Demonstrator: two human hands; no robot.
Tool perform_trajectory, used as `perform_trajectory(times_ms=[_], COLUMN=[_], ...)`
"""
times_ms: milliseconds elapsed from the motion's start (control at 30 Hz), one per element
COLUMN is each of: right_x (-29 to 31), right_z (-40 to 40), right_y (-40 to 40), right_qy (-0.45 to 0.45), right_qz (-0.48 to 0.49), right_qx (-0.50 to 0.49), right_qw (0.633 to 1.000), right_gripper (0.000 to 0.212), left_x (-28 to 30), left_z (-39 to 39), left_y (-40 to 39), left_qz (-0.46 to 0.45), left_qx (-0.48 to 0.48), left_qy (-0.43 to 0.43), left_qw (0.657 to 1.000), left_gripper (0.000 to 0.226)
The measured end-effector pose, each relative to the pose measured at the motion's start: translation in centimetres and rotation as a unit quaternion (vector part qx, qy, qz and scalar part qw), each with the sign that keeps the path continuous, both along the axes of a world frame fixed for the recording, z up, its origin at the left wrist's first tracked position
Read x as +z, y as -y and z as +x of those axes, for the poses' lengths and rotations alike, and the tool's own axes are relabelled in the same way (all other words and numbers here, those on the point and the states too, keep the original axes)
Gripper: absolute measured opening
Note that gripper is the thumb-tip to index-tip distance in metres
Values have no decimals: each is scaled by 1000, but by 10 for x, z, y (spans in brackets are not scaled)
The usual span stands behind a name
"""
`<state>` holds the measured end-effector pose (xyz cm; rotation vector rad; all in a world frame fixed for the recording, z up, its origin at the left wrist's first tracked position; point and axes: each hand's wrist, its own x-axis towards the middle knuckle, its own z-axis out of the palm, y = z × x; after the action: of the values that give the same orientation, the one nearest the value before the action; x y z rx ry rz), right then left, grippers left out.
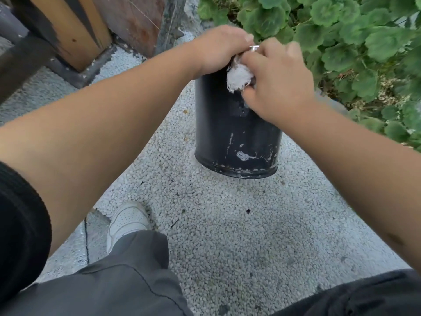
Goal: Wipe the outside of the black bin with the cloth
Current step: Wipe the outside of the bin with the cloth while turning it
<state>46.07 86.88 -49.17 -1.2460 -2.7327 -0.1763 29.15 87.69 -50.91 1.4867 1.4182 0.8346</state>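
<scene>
The black bin [230, 133] stands upright on pale pebbled ground, its lower wall scuffed with white marks and a patch of foam. My left hand [218, 49] lies over the bin's top rim and hides it. My right hand [275, 80] holds a bunched white cloth [239, 78] against the upper part of the bin's near side, just below the left hand. Both hands touch at the rim.
Green leafy plants [341, 37] crowd the bin's right and back. Wooden boards and a dark post [75, 30] lean at the upper left. My white shoe [127, 221] and grey trouser legs are in the foreground on the pebbled ground [250, 224].
</scene>
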Motion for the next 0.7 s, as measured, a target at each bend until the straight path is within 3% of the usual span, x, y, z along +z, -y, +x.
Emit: perform_trajectory(times_ms=[267, 433, 533, 700], right_x=[-55, -54, -29, 5], right_z=[63, 72, 66, 42], right_y=[82, 75, 54, 3], right_qy=[120, 166, 129, 42], right_qz=[-97, -166, -189, -90], right_qx=[64, 91, 88, 52], right_qw=[986, 968, 969, 994], right_gripper=[40, 41, 43, 44], left_x=[0, -3, -3, -2], left_z=[4, 6, 6, 6], left_y=[-8, -7, -7, -7], left_qz=[10, 31, 32, 16], left_qx=[-5, -9, -13, -8], left_qy=[-96, -102, -102, -83], left_qw=[995, 994, 994, 996], left_gripper=[13, 19, 19, 22])
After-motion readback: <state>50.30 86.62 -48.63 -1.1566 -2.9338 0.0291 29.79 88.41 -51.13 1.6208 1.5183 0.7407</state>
